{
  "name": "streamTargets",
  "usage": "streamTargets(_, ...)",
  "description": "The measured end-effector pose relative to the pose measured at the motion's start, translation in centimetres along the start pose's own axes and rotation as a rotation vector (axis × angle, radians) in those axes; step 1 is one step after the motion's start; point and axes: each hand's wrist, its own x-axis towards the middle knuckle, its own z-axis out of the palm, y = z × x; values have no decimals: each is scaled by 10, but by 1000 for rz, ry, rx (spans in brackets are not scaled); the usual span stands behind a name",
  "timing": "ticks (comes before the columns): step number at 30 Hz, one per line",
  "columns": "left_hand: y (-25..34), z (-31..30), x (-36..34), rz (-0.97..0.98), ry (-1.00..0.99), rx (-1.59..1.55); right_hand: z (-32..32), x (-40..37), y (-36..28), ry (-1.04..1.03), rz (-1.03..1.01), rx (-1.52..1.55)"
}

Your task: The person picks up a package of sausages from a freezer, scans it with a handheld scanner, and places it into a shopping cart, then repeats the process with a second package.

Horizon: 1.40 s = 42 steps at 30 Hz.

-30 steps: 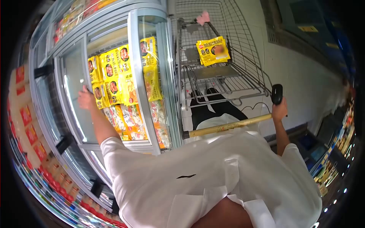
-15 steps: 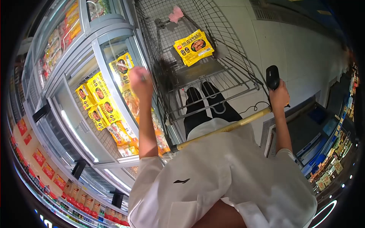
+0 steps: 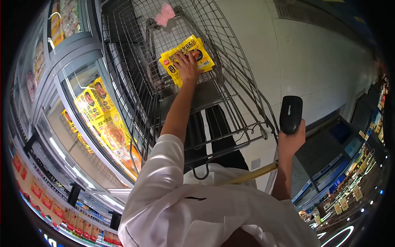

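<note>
My left hand [image 3: 187, 68] reaches down into the shopping cart [image 3: 230, 92], its fingers spread over the yellow sausage packets [image 3: 205, 65]. At least two of these packets lie stacked, and the hand covers part of the top one's print. On the right, my right hand [image 3: 291, 140] is wrapped round the handle of a black handheld barcode scanner [image 3: 291, 115], held up beside the cart. Its head faces away, and the grip is hidden inside the fingers.
To the left stands a glass-lidded freezer [image 3: 88, 43] with more yellow packets [image 3: 95, 99] inside. A crumpled pink scrap [image 3: 165, 15] lies at the cart's far end. The cart's yellow handle [image 3: 251, 175] crosses near my body. Pale floor tiles [image 3: 257, 45] extend to the right.
My left hand has moved from above the freezer's edge onto the packets in the cart. My right hand has lifted the scanner away from the cart handle. The view has shifted.
</note>
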Motion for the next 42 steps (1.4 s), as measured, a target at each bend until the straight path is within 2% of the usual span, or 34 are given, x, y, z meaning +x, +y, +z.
streamTargets(5, -4, 33, 1, 14, 77, 157, -1, 2, 5, -9, -15, 96)
streamTargets(6, -7, 33, -2, 38, 157, 33, -1, 3, 5, -14, -18, 99)
streamTargets(9, -9, 36, -16, 122, 113, 142, -3, 3, 8, -30, -47, 155)
streamTargets(10, -9, 41, -24, 120, 239, 164, -4, 3, 7, -37, -54, 155)
streamTargets(11, -10, 46, -26, 118, 244, 169, -5, 3, 7, -34, -54, 163)
streamTargets(13, -11, 49, -23, -16, 158, 164, -5, 4, 7, -37, -70, 180)
streamTargets(15, -15, 55, -24, -37, 192, 164, -7, 0, 7, -40, -70, 188)
streamTargets(17, -19, 58, -22, 8, 286, 5, -6, 5, 7, -36, -83, 200)
streamTargets(18, -22, 53, -28, 94, 430, 228, -7, 4, 8, -39, -95, 213)
streamTargets(19, -25, 47, -33, 90, 426, 234, -9, 2, 8, -47, -105, 228)
streamTargets(21, -34, 28, -38, 74, 38, -88, -8, 2, 9, -38, -122, 251)
streamTargets(23, -47, 1, -47, 66, 119, -30, -9, 2, 10, -20, -138, 276)
streamTargets(25, -70, -48, -55, 47, 158, -270, -12, 1, 10, -17, -138, 241)
streamTargets(26, -84, -54, -55, -54, 258, -323, -12, 0, 13, -9, -152, 209)
streamTargets(27, -96, -75, -66, -63, 278, -304, -22, 1, 10, -2, -158, 236)
streamTargets(29, -116, -126, -97, -7, 429, -600, -43, 6, 5, 73, -151, 282)
streamTargets(31, -124, -166, -131, -173, 355, -840, -72, 15, 13, 73, -88, 304)
streamTargets(33, -119, -211, -170, -253, 300, -1574, -110, 28, 22, 109, -73, 253)
streamTargets(34, -114, -249, -194, -279, 261, -1731, -132, 33, 25, 104, -91, 257)
streamTargets(35, -107, -281, -217, -244, 246, -1953, -156, 36, 27, 33, -34, 368)
streamTargets(36, -106, -294, -234, -209, 259, -2022, -173, 43, 28, -27, 19, 486)
streamTargets(40, -94, -331, -293, -34, 282, -2219, -231, 37, 57, -62, 57, 523)
streamTargets(42, -89, -346, -310, 97, 278, -2336, -253, 24, 58, -5, 272, 611)
